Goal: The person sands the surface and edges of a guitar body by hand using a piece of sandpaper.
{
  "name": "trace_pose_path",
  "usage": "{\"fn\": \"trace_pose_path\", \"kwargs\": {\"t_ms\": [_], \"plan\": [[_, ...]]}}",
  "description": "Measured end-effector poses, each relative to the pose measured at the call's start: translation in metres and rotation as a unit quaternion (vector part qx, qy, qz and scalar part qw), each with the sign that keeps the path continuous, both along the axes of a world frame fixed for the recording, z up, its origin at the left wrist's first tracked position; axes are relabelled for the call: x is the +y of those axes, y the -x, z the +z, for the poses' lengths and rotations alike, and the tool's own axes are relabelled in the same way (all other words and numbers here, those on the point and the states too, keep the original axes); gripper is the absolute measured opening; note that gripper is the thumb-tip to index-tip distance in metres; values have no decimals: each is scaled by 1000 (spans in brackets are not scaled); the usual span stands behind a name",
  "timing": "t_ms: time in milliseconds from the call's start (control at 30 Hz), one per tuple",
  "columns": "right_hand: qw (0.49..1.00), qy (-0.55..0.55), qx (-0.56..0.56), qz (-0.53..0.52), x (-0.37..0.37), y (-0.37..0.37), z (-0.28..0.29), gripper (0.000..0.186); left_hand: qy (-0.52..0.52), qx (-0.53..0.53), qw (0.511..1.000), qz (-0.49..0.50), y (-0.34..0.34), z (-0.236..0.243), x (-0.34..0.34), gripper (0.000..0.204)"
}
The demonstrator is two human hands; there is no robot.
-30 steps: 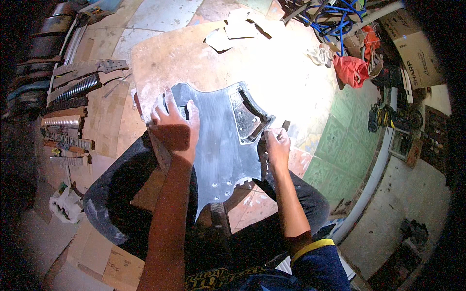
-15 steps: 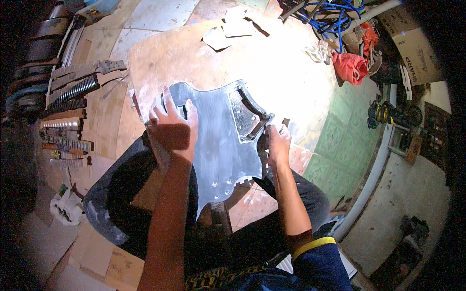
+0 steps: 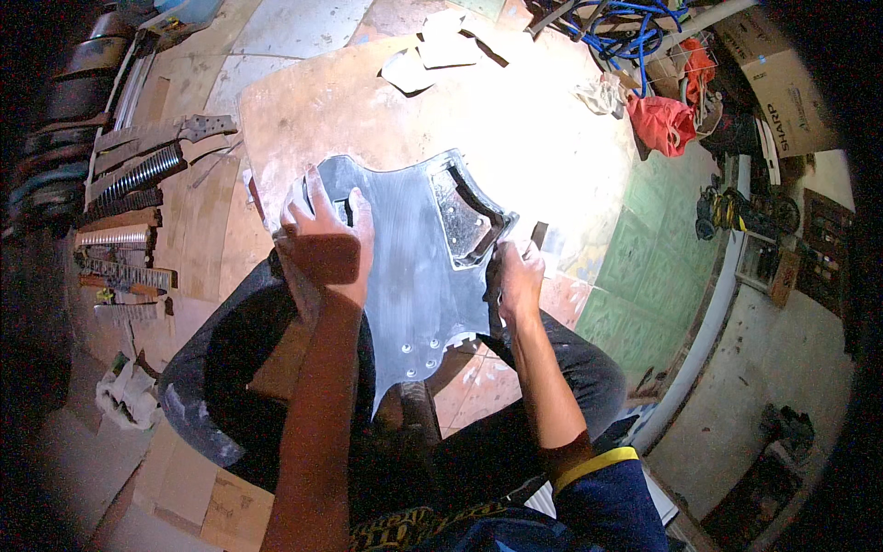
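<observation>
Over your lap and the tan board (image 3: 313,101) lies the grey guitar body (image 3: 400,258). Your left hand (image 3: 324,219) rests spread on its left side; your right (image 3: 521,278) curls at its right edge, its hold impossible to tell.

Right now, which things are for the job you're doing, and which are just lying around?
Seem part of the job:
- Grey guitar-shaped body
- Left hand, spread on it
- Right hand, fingers bent at its edge

Seem just lying around:
- Blue cables
- Red cloth
- Cardboard box
</observation>
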State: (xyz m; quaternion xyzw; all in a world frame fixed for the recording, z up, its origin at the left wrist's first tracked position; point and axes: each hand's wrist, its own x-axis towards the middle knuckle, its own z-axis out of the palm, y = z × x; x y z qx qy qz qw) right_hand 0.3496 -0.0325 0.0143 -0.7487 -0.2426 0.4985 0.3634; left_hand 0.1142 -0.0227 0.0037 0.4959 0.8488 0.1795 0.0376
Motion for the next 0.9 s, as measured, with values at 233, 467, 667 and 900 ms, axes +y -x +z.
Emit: {"fn": "trace_pose_path", "kwargs": {"t_ms": [233,467,667,900], "plan": [[1000,-23,-5,5,-4,-4,-9,12,5,13,1000,-5,0,1,1,65],[999,-33,31,-21,-6,-7,-16,11,-3,32,999,5,1,0,-1,63],[999,-41,9,10,-5,-12,-19,8,15,26,1000,-4,0,4,2,60],[999,-34,-4,22,-3,-2,-11,7,-9,45,999,-1,1,-1,3,62]]}}
